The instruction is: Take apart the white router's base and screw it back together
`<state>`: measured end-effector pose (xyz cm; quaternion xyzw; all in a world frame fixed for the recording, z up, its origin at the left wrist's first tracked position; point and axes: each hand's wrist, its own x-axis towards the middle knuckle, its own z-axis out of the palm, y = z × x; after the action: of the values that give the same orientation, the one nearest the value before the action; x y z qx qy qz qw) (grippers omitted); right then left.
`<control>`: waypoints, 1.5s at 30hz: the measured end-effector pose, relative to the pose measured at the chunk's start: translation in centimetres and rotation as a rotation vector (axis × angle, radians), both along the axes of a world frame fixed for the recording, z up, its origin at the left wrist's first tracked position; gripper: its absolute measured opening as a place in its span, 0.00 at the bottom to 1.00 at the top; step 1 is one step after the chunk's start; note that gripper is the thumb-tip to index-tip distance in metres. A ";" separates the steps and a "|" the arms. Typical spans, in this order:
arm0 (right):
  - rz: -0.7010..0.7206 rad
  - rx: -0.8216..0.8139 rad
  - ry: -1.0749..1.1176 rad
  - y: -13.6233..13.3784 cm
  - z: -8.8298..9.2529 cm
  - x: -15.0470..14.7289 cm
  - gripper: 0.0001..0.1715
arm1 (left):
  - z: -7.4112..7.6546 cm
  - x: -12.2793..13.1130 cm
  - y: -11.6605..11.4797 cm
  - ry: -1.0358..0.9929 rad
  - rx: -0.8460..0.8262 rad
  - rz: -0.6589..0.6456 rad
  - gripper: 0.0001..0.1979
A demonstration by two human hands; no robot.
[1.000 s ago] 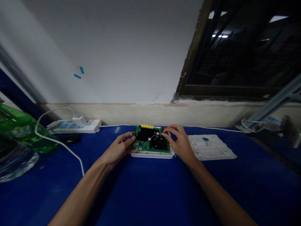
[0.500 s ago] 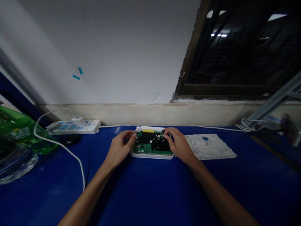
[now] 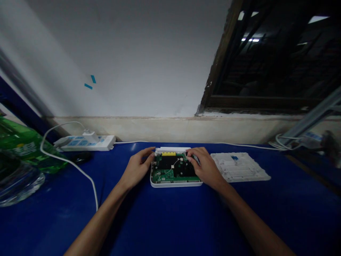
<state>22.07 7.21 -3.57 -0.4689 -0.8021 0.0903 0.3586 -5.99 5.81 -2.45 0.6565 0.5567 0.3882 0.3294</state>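
Observation:
An opened router (image 3: 176, 185) lies flat on the blue table, its white shell uncovered. Inside it shows a green circuit board (image 3: 162, 176) with black areas, a yellow port block (image 3: 168, 154) at the back and a thin white wire (image 3: 169, 170). My left hand (image 3: 137, 167) grips the back left corner of the router with thumb and forefinger. At the back right corner, my right hand (image 3: 204, 165) has thumb and forefinger pinched together on the edge; the exact spot under the fingertips is hidden. Right of that hand rests a white plastic cover (image 3: 243, 172).
A white power strip (image 3: 106, 143) with a plugged-in charger stands at the back left. Its white cable (image 3: 85, 174) loops across the table. A green bottle (image 3: 32, 149) and a clear container (image 3: 23, 188) are at far left. A metal support (image 3: 314, 115) rises at right.
The router has come slightly nearer to me, with both hands still at its back corners. The view has shifted a little.

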 end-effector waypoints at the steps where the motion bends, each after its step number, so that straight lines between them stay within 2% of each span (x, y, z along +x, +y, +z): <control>1: 0.003 -0.003 -0.001 -0.1 -0.1 0.1 0.08 | 0.1 -0.1 0.0 0.011 0.003 0.000 0.22; 8: 0.031 -0.025 0.038 -0.5 -0.5 0.3 0.07 | 0.2 -0.3 0.0 0.049 0.012 0.000 0.19; 18: 0.003 -0.019 -0.051 -0.8 0.0 0.2 0.06 | 0.1 -0.4 0.1 0.001 -0.005 -0.049 0.18; 21: 0.004 -0.033 -0.037 -0.8 -0.1 0.2 0.07 | 0.2 -0.8 0.0 -0.043 -0.030 -0.137 0.21; 26: -0.007 -0.078 0.024 -0.9 -0.1 0.1 0.07 | 0.6 -2.0 -0.5 -0.124 -0.050 -0.397 0.30; 29: -0.020 -0.094 0.038 -0.8 -0.1 0.1 0.07 | 0.7 -2.4 -0.6 -0.133 -0.030 -0.456 0.31; 35: -0.009 -0.092 0.035 -0.9 -0.1 0.1 0.08 | 0.3 -2.2 -0.5 -0.163 -0.013 -0.450 0.31; 41: -0.036 -0.085 0.064 -0.9 -0.4 -0.1 0.08 | 1.0 -2.3 -0.8 -0.180 -0.095 -0.469 0.31; 45: -0.041 -0.084 0.065 -0.9 -0.4 -0.1 0.07 | 1.2 -2.3 -0.8 -0.186 -0.092 -0.455 0.30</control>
<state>22.01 6.33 -4.02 -0.4967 -0.7759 0.1319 0.3659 -8.24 5.04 -1.20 0.7109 0.3788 0.3369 0.4875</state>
